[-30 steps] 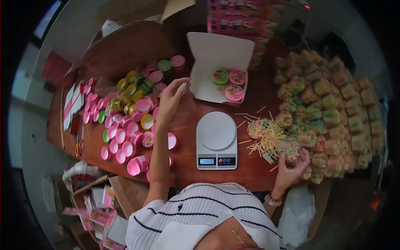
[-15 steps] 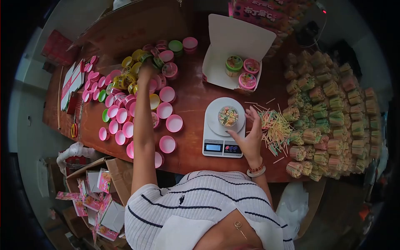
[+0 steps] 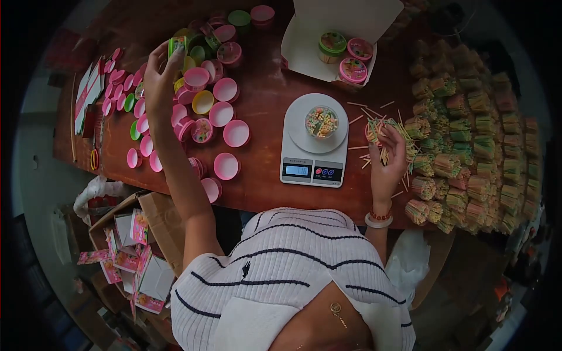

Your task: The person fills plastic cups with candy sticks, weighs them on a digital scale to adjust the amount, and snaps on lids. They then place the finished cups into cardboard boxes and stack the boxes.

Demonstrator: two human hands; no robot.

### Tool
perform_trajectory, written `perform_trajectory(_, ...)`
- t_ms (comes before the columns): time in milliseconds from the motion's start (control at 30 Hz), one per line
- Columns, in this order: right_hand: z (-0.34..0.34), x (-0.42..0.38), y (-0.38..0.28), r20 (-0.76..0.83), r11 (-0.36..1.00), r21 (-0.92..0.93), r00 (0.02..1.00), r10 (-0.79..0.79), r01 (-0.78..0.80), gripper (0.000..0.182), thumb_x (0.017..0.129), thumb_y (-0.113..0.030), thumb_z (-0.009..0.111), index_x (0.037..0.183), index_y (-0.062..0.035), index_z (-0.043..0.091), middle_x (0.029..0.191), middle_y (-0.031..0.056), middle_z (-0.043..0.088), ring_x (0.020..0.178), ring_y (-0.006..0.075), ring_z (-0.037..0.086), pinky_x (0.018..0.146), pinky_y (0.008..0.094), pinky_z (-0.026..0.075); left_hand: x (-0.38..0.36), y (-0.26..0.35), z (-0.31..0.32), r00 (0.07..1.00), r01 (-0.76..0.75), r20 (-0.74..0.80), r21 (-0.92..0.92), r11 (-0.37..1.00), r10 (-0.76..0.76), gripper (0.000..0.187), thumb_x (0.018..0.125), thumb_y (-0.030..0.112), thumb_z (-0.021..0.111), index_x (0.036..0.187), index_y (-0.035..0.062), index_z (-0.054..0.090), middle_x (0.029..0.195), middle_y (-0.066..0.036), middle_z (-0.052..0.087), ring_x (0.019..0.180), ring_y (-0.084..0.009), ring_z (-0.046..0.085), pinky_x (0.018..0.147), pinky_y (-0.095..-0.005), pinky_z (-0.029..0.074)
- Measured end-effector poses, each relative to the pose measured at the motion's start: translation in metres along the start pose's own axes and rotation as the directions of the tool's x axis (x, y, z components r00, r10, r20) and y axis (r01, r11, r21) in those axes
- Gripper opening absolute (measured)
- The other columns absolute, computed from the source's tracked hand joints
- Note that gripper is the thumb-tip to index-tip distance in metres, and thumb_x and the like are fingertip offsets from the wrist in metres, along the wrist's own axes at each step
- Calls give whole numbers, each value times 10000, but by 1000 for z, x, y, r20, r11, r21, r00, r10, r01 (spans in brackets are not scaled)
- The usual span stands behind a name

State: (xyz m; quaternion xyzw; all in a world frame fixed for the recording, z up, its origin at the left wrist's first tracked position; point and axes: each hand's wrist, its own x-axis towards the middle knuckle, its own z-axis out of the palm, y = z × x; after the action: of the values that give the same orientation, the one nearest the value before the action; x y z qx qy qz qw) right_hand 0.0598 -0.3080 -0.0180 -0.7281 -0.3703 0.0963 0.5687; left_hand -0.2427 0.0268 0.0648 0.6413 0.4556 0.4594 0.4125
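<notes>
My left hand (image 3: pixel 161 73) is raised over the far left of the table, its fingers closed on a small green-rimmed tub (image 3: pixel 178 45) with a printed side. Beneath it lie many pink, yellow and green cups (image 3: pixel 221 114). On the right, my right hand (image 3: pixel 389 153) has its fingers bent into a pile of thin coloured sticks (image 3: pixel 404 131), gripping some; the fingertips are partly lost among them. Between my hands, a clear cup with coloured sticks standing in it (image 3: pixel 321 122) rests on the white digital scale (image 3: pixel 313 169), touched by neither hand.
Behind the scale stands an open white box (image 3: pixel 304 64) with three lidded tubs. Rows of bundled sticks (image 3: pixel 468 146) fill the right side. Scissors (image 3: pixel 94 159) and papers (image 3: pixel 91 105) lie at the left. A carton of pink packaging (image 3: pixel 158 219) stands below the left edge.
My right hand has left the cup on the scale and moved right to the sticks. My left hand has lifted the green-rimmed tub up and left. The view has shifted.
</notes>
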Motion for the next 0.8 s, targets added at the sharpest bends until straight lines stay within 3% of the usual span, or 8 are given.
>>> perform_trajectory(33, 4, 2, -3, 20, 1000, -9, 1000, -15, 15, 509, 868, -22, 765, 1336, 1, 567, 1266, 136, 645, 1107, 214, 646, 984, 359, 517, -13, 5, 1, 1000, 3, 1, 0, 1000, -3, 642, 906, 390, 705, 1380, -17, 555, 1247, -196, 659, 1158, -303, 652, 1005, -388, 497)
perform_trajectory(100, 11, 4, -6, 43, 999, -19, 999, -27, 28, 494, 871, -30, 764, 1326, -2, 577, 1266, 135, 648, 1105, 217, 649, 982, 359, 517, -35, 13, 4, 993, 62, 114, -425, 903, -15, 626, 943, 307, 621, 1433, -52, 471, 1311, -172, 609, 1214, -279, 613, 1069, -379, 462)
perform_trajectory(133, 15, 6, -6, 64, 999, -3, 997, -49, 49, 493, 867, -33, 765, 1323, -5, 580, 1270, 133, 647, 1105, 225, 652, 986, 364, 515, -46, 16, 6, 993, 64, 113, -424, 903, -17, 626, 943, 307, 621, 1433, -52, 471, 1311, -172, 609, 1214, -279, 613, 1069, -379, 462)
perform_trajectory(200, 22, 9, -13, 86, 997, 14, 994, -73, 72, 493, 863, -35, 766, 1320, -8, 583, 1273, 132, 647, 1104, 233, 655, 990, 368, 513, -64, 17, 16, 960, 228, 280, -700, 677, -34, 645, 941, 293, 572, 1462, -58, 424, 1346, -187, 582, 1267, -269, 583, 1113, -380, 436)
perform_trajectory(300, 33, 14, -33, 198, 992, -19, 973, -121, 128, 496, 878, -1, 722, 1346, -3, 557, 1273, 123, 641, 1155, 224, 632, 1016, 362, 505, -85, 13, 39, 951, 249, 303, -647, 721, -57, 684, 929, 323, 566, 1478, -51, 403, 1347, -185, 581, 1286, -276, 574, 1120, -386, 434)
perform_trajectory(400, 42, 18, -43, 180, 959, -50, 947, -265, 278, 407, 834, -7, 753, 1229, -26, 653, 1167, 112, 666, 1085, 244, 645, 950, 350, 514, -99, 4, 57, 937, 278, 345, -660, 698, -48, 698, 914, 332, 560, 1480, -44, 400, 1353, -172, 577, 1275, -255, 582, 1120, -362, 433)
perform_trajectory(567, 50, 41, -65, 456, 872, -111, 804, -381, 476, 184, 773, 0, 773, 947, -51, 741, 932, 93, 624, 911, 269, 590, 792, 378, 507, -115, 8, 74, 927, 273, 375, -619, 737, -29, 662, 897, 315, 554, 1450, -36, 454, 1347, -152, 576, 1237, -208, 592, 1106, -321, 428)
perform_trajectory(800, 68, 56, -84, 652, 768, -207, 671, -353, 605, 139, 762, -3, 773, 872, -17, 688, 901, 102, 599, 924, 290, 570, 789, 405, 515, -121, 10, 61, 940, 210, 341, -596, 775, 7, 637, 895, 322, 544, 1424, -31, 493, 1337, -140, 569, 1229, -190, 585, 1098, -314, 424)
